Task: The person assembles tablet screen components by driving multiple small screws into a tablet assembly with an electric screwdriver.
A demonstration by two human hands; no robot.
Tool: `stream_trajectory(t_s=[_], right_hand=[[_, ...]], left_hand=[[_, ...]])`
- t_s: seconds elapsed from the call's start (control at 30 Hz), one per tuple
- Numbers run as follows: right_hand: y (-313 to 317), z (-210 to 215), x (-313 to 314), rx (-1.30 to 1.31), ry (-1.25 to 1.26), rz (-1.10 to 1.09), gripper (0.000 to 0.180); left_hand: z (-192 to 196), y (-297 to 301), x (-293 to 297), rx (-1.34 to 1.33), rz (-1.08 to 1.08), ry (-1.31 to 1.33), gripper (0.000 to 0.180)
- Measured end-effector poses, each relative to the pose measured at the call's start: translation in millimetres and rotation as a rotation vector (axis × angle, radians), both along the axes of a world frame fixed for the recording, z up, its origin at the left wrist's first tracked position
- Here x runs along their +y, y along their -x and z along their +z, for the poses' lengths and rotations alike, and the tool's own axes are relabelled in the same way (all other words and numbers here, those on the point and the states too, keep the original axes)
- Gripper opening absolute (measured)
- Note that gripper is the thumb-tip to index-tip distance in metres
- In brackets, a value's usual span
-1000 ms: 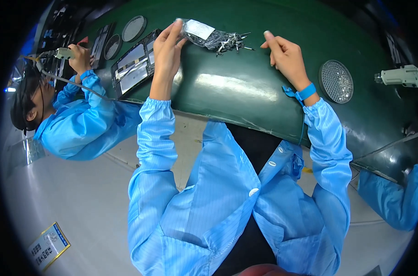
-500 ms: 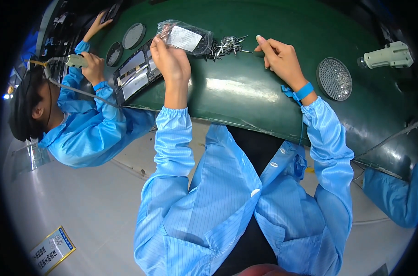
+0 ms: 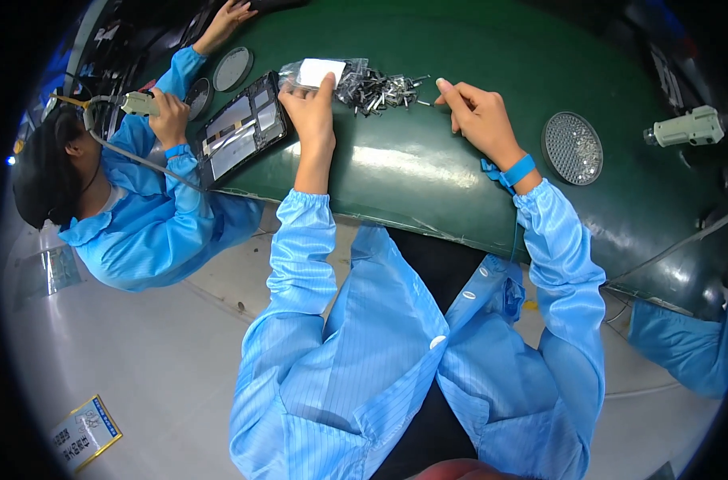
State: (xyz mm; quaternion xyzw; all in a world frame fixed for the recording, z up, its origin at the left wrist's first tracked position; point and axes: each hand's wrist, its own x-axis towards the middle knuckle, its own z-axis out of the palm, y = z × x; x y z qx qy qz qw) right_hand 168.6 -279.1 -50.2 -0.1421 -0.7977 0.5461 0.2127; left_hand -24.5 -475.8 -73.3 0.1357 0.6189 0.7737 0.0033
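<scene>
My left hand (image 3: 309, 114) grips the near edge of a clear plastic bag (image 3: 288, 74) with a white label, lying on the green bench. From the bag's right end spills a pile of small black and silver parts (image 3: 384, 92), slim and short; their exact kind is too small to tell. Just right of the pile is my right hand (image 3: 482, 116), fingers curled in and thumb pressed toward them. Whatever it may hold is too small to make out. A blue strap (image 3: 517, 172) circles my right wrist.
A round dish of small shiny pieces (image 3: 572, 148) and a pale electric screwdriver (image 3: 688, 128) stand on the right. A tablet-like device with its inside exposed (image 3: 240, 132) lies left of the bag. Beyond it, a co-worker's hand (image 3: 169, 120) holds another pale screwdriver, near two round dishes.
More small parts lie outside the bag, so the pile has grown. My left hand has turned and moved slightly right; my right hand has shifted a little left. The co-worker's far hand has moved right.
</scene>
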Motion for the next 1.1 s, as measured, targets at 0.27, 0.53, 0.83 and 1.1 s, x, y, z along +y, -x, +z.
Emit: stream_trajectory(t_s=[0.27, 0.53, 0.83, 1.1], right_hand=[[5.3, -3.1, 10.6, 0.025, 0.264, -0.078, 0.039], [17.3, -23.0, -3.4, 0.309, 0.151, -0.113, 0.041], [6.2, -22.4, 1.5, 0.473, 0.693, 0.228, 0.056], [-5.6, 8.5, 6.5, 0.478, 1.412, 0.372, 0.083]], left_hand=[[-15.2, 3.2, 2.3, 0.025, 0.053, 0.273, 0.073], [-53.5, -18.4, -38.0, 0.416, 0.416, 0.842, 0.1], [38.3, -127.2, 72.8, 1.078, -0.26, 0.337, 0.084], [40.3, -115.2, 125.0, 1.335, -0.575, 0.624, 0.089]])
